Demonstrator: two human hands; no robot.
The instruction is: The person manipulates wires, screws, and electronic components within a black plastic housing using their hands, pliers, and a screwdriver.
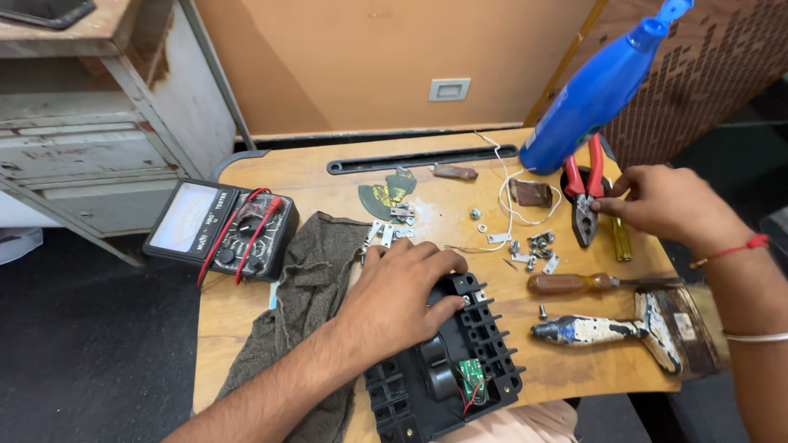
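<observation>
At lower centre on the wooden desk (246, 303), the left hand (398, 291) presses flat, fingers spread, on a rigid, probably light black plastic housing (447, 373), best gripped by its edges, while right hand (661, 201) fingers pinch red-handled pliers (584, 193) at right.

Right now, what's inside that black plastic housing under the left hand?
Inside the black plastic housing sit a small green circuit board, red wires and a dark round part. The left hand covers its upper end, so that part is hidden.
</observation>
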